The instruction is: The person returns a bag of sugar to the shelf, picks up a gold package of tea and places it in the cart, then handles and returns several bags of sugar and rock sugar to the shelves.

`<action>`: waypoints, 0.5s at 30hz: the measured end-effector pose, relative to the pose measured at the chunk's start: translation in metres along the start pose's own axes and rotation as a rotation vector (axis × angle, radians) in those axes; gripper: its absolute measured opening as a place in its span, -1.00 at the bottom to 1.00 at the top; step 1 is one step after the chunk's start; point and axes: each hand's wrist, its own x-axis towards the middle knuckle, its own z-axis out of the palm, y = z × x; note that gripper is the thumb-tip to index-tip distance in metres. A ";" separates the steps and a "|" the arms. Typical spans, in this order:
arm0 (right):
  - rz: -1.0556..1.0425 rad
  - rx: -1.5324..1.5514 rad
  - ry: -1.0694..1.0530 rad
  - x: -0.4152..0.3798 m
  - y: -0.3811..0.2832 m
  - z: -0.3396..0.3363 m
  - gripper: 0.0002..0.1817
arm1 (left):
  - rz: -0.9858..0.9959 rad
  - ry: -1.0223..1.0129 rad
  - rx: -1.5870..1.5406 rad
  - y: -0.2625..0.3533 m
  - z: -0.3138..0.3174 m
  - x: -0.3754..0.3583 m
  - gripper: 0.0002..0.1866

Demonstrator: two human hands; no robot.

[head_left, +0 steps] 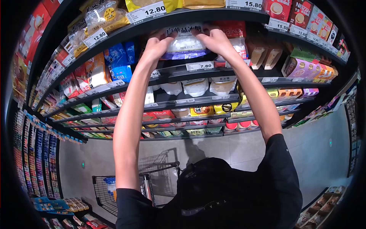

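Both of my arms reach up to a store shelf. Between my hands is a clear and white bag of rock sugar (186, 42) with dark lettering on top and a purple lower edge. My left hand (158, 44) grips its upper left side, thumb on the front. On its upper right side, my right hand (214, 40) holds it the same way, fingers partly hidden behind the bag. A red package (233, 29) stands just right of my right hand. Below the bag, a 7.80 price tag (205, 66) runs along the shelf edge.
A wire shopping cart (105, 191) with a few packages stands at the lower left. Blue bags (119, 61) stand on the shelf to the left, purple cartons (303, 68) to the right. Another shelf edge (183, 17) passes just above my hands.
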 end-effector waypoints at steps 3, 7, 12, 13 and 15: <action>-0.060 -0.191 0.114 -0.004 0.003 -0.002 -0.42 | 0.062 0.020 0.040 -0.012 0.013 0.013 -0.63; -0.045 -0.553 -0.029 -0.029 -0.007 -0.010 -0.55 | 0.128 0.000 0.220 -0.067 0.018 0.025 -0.69; -0.133 -0.621 0.089 -0.035 0.002 0.003 -0.48 | 0.055 -0.083 0.426 -0.079 0.008 0.025 -0.59; -0.129 -0.621 0.076 -0.035 0.005 0.005 -0.48 | 0.051 -0.104 0.444 -0.076 0.005 0.022 -0.60; -0.165 -0.627 0.097 -0.034 0.008 0.008 -0.49 | 0.063 -0.144 0.503 -0.074 0.002 0.023 -0.64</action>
